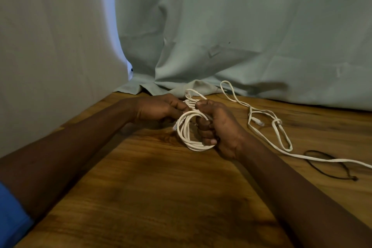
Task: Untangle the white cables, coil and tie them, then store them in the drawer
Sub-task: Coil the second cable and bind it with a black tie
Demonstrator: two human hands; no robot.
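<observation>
White coiled cable bundle, gripped in right hand, left hand pinching its top strands: coiling step seemingly near done; next, tying off, loose white cable lying right of that hand.

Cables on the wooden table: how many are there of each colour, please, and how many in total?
White: 2 (coiled white cable, loose flat white cable)
Black: 1 (thin black cord loop)
Total: 3
</observation>
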